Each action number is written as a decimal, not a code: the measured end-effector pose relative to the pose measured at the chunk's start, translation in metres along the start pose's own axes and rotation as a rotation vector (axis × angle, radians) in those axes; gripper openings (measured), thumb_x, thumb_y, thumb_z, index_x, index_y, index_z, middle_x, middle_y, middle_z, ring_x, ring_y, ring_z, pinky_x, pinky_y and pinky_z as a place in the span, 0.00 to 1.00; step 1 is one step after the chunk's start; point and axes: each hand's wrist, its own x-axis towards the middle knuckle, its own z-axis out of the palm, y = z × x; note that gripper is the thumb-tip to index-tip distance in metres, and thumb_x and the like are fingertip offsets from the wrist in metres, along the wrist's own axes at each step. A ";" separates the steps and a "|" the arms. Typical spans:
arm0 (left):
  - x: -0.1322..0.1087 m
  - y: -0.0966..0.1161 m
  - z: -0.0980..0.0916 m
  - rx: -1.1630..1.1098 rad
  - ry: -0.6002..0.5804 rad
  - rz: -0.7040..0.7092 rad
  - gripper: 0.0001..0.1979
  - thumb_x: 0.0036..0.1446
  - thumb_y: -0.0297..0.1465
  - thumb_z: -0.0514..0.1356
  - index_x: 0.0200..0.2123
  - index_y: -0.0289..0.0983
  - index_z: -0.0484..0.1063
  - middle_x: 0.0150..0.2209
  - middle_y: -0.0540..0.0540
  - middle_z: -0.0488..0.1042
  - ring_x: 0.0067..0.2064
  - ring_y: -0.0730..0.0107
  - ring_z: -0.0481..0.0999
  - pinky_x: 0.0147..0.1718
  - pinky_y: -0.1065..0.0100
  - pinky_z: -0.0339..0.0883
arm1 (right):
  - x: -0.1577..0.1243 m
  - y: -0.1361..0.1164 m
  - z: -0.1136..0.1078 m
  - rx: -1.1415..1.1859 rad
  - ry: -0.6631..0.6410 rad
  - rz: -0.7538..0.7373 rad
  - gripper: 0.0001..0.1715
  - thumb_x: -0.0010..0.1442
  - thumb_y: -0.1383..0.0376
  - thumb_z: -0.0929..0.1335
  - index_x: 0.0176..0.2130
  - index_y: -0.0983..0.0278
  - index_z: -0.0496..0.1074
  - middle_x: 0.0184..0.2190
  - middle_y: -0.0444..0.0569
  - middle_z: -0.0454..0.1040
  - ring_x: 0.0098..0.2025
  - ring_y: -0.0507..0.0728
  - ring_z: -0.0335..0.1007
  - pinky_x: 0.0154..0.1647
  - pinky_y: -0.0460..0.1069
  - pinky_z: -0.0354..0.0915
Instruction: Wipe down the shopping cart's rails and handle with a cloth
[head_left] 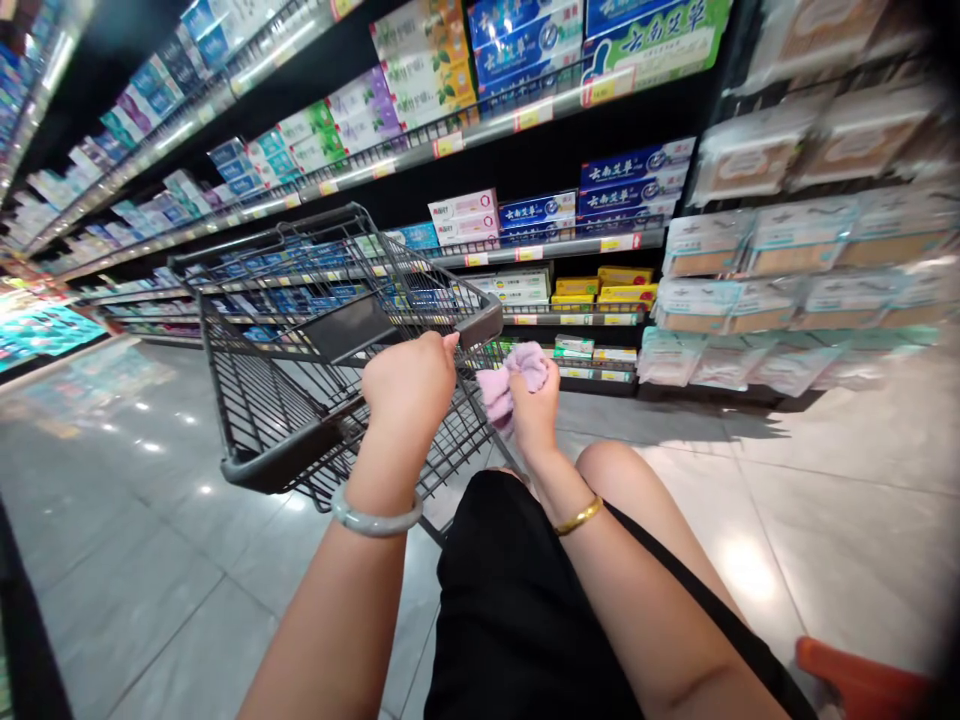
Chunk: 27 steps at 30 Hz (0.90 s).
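Note:
A dark grey shopping cart [274, 455] stands in front of me, with bare wire mesh showing inside its basket. My left hand [409, 380] is closed round the middle of its handle bar, a pale stone bangle on the wrist. Just right of the handle, my right hand [536, 405] grips a bunched pinkish-purple cloth [495, 395]. That wrist wears a gold bangle. Part of the handle is hidden under my left hand.
Shelves [517, 120] of boxed toothpaste run along the far side beyond the cart. Packaged goods [750, 240] hang in rows at the right. Shiny grey tiles [127, 540] cover the floor. An orange object [862, 675] shows at bottom right, near my bent knee.

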 end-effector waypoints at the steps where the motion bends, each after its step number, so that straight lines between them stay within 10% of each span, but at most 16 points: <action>1: 0.000 0.000 0.001 0.002 0.008 0.003 0.30 0.72 0.42 0.37 0.43 0.33 0.76 0.36 0.33 0.81 0.37 0.47 0.83 0.34 0.59 0.71 | -0.006 -0.008 0.002 0.004 -0.044 -0.088 0.25 0.55 0.60 0.70 0.52 0.59 0.66 0.46 0.46 0.74 0.46 0.55 0.71 0.53 0.52 0.67; 5: 0.001 0.003 0.002 -0.006 0.014 0.009 0.31 0.72 0.42 0.37 0.44 0.33 0.76 0.36 0.32 0.81 0.38 0.46 0.83 0.34 0.58 0.71 | -0.015 -0.015 0.006 -0.037 -0.203 -0.267 0.21 0.55 0.63 0.70 0.49 0.59 0.68 0.46 0.47 0.74 0.49 0.56 0.71 0.56 0.53 0.66; 12: 0.006 0.009 0.002 -0.024 0.022 0.013 0.29 0.72 0.42 0.39 0.43 0.34 0.76 0.35 0.34 0.81 0.37 0.47 0.83 0.35 0.58 0.71 | -0.003 0.013 -0.002 -0.024 0.039 0.012 0.25 0.50 0.64 0.68 0.49 0.62 0.66 0.43 0.46 0.74 0.43 0.55 0.71 0.52 0.53 0.67; 18: 0.009 0.012 0.003 -0.019 0.019 0.004 0.29 0.72 0.42 0.38 0.43 0.34 0.76 0.35 0.32 0.81 0.38 0.46 0.83 0.36 0.57 0.72 | -0.015 -0.008 0.005 -0.091 -0.242 -0.309 0.23 0.53 0.65 0.68 0.50 0.59 0.69 0.48 0.48 0.74 0.52 0.58 0.71 0.58 0.54 0.65; 27: 0.016 0.021 0.002 -0.038 0.005 0.008 0.28 0.72 0.41 0.40 0.44 0.34 0.76 0.35 0.33 0.81 0.39 0.47 0.83 0.36 0.58 0.72 | -0.001 0.026 -0.010 -0.080 0.037 0.013 0.23 0.50 0.64 0.66 0.47 0.61 0.65 0.41 0.46 0.73 0.43 0.56 0.70 0.51 0.52 0.66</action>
